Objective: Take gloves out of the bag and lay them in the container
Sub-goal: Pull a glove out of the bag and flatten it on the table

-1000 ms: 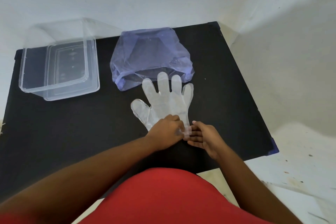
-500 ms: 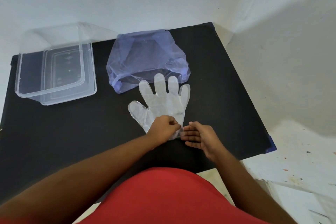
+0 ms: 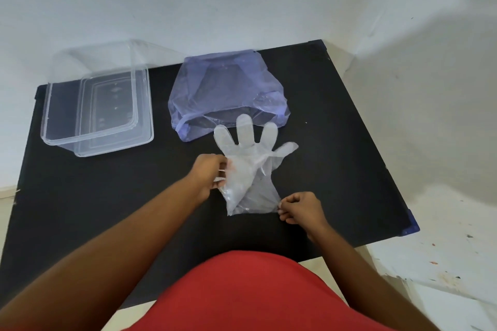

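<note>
Clear glove held between both hands over the black desk [image 3: 80, 209].

The left hand [image 3: 208, 179] pinches the glove [image 3: 248, 169] at its left edge; the right hand [image 3: 300, 208] grips the cuff corner. Its fingers reach the purple bag [image 3: 226, 88]; the container [image 3: 98, 110] sits well left.

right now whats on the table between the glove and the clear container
Nothing: the head view shows only bare black table between the glove and the container.
</note>
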